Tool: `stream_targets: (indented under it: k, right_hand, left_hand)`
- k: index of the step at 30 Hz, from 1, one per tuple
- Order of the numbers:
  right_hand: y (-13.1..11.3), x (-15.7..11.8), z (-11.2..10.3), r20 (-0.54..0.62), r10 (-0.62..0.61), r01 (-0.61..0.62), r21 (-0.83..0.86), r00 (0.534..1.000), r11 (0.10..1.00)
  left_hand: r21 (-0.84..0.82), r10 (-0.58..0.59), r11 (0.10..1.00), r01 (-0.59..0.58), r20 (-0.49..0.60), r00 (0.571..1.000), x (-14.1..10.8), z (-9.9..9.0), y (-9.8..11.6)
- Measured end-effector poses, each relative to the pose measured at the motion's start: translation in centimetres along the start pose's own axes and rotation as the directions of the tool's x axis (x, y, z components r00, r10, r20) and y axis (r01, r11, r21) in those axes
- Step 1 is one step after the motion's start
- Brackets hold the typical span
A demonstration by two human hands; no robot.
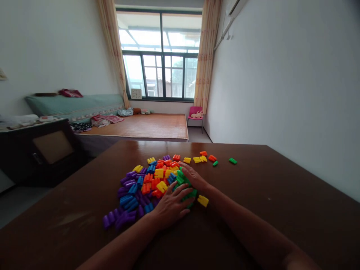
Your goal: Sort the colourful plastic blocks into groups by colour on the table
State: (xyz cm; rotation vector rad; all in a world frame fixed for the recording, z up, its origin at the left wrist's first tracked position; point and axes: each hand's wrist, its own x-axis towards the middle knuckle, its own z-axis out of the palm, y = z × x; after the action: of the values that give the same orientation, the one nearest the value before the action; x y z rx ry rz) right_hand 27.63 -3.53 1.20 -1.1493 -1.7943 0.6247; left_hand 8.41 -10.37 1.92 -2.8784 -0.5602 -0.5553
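Note:
Between my two hands is a bunch of green plastic building pieces (181, 177), partly covered by my fingers. My left hand (174, 202) lies over the near side of the bunch with its fingers stretched and spread. On the far right side my right hand (194, 178) rests against the green pieces, its fingers straight and held out. To the left spreads a heap of purple pieces (123, 217), blue pieces (129, 202), orange pieces (149, 182) and yellow pieces (159, 173). One yellow piece (203, 201) lies apart, beside my right forearm.
Several loose pieces lie along the far side, among them a yellow one (187, 160), an orange one (212, 158) and a green one (233, 161). They are on a brown table (253, 176). Beyond it stand a bed (157, 125), a dark cabinet (53, 150) and a pink chair (195, 110).

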Motion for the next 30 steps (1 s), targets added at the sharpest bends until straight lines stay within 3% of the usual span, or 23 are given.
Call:
stream_targets:
  k: [2,4,6,8,9,11,14,16,19,21,23,25,27,29,30]
  right_hand:
    - [0.6,1.4,-2.4,-0.032,-0.056,0.056,0.023,0.998,0.998]
    - [3.2,2.2,-7.1,-0.172,-0.038,0.020,-0.107,0.984,0.994]
    - [7.4,2.1,-12.9,-0.404,0.081,-0.205,-0.273,0.911,0.940]
    - [12.1,1.3,-18.1,-0.585,0.238,-0.523,-0.383,0.775,0.762]
    - [14.2,0.9,-20.0,-0.610,0.305,-0.623,-0.414,0.731,0.664]
    - [17.2,0.6,-22.2,-0.579,0.412,-0.695,-0.439,0.704,0.570]
    - [18.5,2.0,-21.0,-0.418,0.430,-0.598,-0.513,0.801,0.616]
    - [17.5,3.8,-18.3,-0.301,0.389,-0.491,-0.566,0.871,0.662]
    - [14.9,5.9,-13.6,-0.137,0.312,-0.327,-0.621,0.940,0.712]
    - [13.0,6.2,-10.9,-0.032,0.255,-0.218,-0.625,0.967,0.749]
    - [11.3,5.7,-9.0,0.064,0.219,-0.139,-0.595,0.974,0.792]
    - [9.6,4.8,-7.9,0.174,0.206,-0.085,-0.529,0.963,0.844]
    - [7.9,4.0,-7.5,0.323,0.194,-0.037,-0.436,0.926,0.899]
    - [6.2,3.4,-7.5,0.479,0.178,-0.002,-0.344,0.860,0.939]
    - [5.3,3.2,-7.5,0.551,0.172,0.012,-0.314,0.817,0.949]
  left_hand:
    - [0.013,0.005,1.000,-0.004,-0.014,1.000,0.0,-0.1,0.2]
    - [0.016,-0.001,1.000,0.002,-0.036,0.999,0.0,0.0,0.3]
    - [0.010,0.003,1.000,-0.003,-0.068,0.998,0.0,0.3,0.4]
    - [0.007,0.017,1.000,-0.016,-0.111,0.994,0.0,0.7,0.3]
    - [0.007,0.023,1.000,-0.023,-0.133,0.991,-0.1,0.9,0.3]
    - [0.005,0.031,1.000,-0.031,-0.163,0.986,-0.1,1.3,0.3]
    - [0.003,0.032,0.999,-0.032,-0.172,0.985,-0.1,1.5,0.4]
    - [0.009,0.036,0.999,-0.035,-0.161,0.986,-0.1,1.2,0.7]
    - [0.007,0.045,0.999,-0.044,-0.102,0.994,0.0,-0.5,0.8]
    - [-0.011,-0.019,1.000,0.018,-0.032,0.999,-0.2,-2.5,0.0]
    - [-0.036,-0.194,0.980,0.197,0.082,0.978,-0.9,-4.9,-1.6]
    - [-0.048,-0.400,0.904,0.425,0.259,0.879,-2.1,-7.2,-4.0]
    - [-0.005,-0.538,0.799,0.601,0.441,0.719,-3.8,-8.9,-6.5]
    - [0.063,-0.631,0.691,0.720,0.540,0.557,-5.3,-9.7,-8.4]
    - [0.086,-0.653,0.654,0.752,0.566,0.503,-5.9,-9.8,-9.1]
